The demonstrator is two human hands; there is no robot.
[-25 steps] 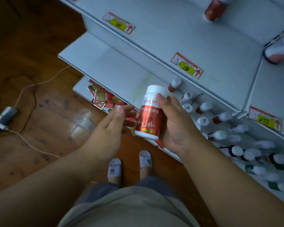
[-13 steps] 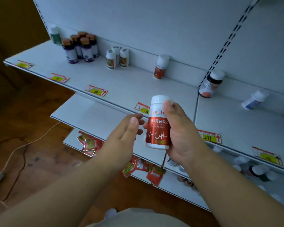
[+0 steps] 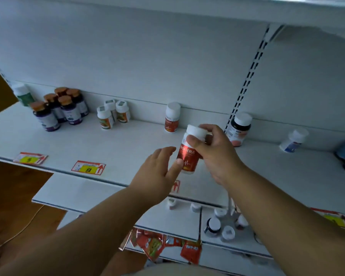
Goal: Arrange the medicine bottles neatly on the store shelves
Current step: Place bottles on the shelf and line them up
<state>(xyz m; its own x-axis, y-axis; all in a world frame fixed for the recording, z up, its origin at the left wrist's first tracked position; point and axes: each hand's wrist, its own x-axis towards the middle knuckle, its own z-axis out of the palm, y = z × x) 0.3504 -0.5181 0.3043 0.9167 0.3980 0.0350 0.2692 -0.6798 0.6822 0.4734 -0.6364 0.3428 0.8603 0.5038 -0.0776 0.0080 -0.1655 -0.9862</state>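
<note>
We have raised the red-labelled bottle (image 3: 189, 154) from low by the bottom shelves to above the upper shelf (image 3: 127, 148) — near its matching bottle (image 3: 172, 118). Right hand (image 3: 213, 152) fingers grip it; left hand (image 3: 157, 172) open, thumb touching the label. Placement comes next.
</note>
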